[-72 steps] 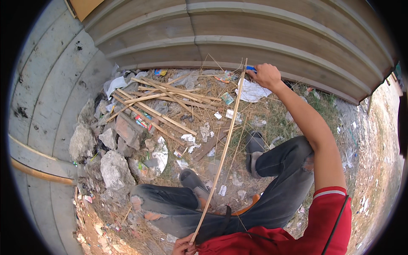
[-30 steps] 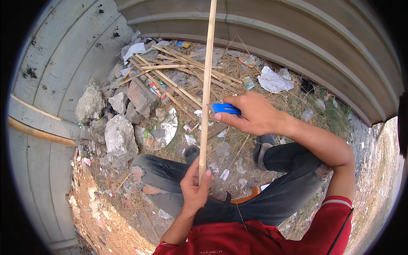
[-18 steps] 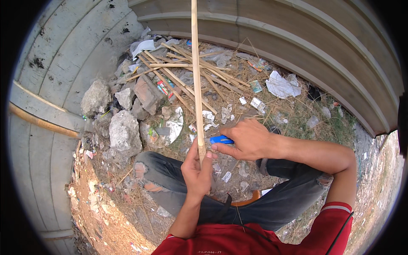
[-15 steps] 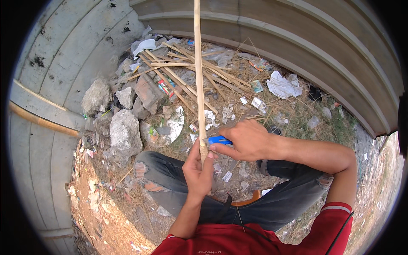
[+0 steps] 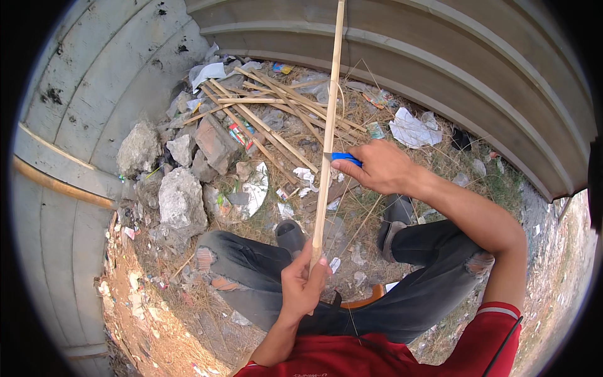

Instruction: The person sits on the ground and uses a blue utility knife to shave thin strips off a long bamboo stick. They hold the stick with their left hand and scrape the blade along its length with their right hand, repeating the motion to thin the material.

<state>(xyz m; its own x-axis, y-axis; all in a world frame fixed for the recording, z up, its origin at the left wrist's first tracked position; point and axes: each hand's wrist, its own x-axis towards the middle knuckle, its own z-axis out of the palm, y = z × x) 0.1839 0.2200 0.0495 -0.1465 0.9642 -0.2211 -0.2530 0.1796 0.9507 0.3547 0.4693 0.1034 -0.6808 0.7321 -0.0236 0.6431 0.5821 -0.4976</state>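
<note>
1. Closest to the body, the left hand has its fingers and thumb pinching a long, pale, narrow bamboo-like strip near its lower end; that hold seems meant to steady it, the rest slanting up and away from those fingers.

2. Farther along, the right hand has its fingers wrapped around a blue-handled cutter. Its blade lies at the strip's right edge, apparently angled so it can bite along the length.

3. Beneath the fingers I see dark grey ripped trousers and a grey closed-toe sandal planted on dry, littered ground.

4. Left of the right fingers and well apart sit rough grey stones.

5. Beyond the right fingers, a crisscrossed heap of pale wooden strips lies loose; a crumpled white sheet rests to its right.

6. Farthest off, a brown ribbed metal wall meets a stained grey panelled wall, closing in this corner.
</note>
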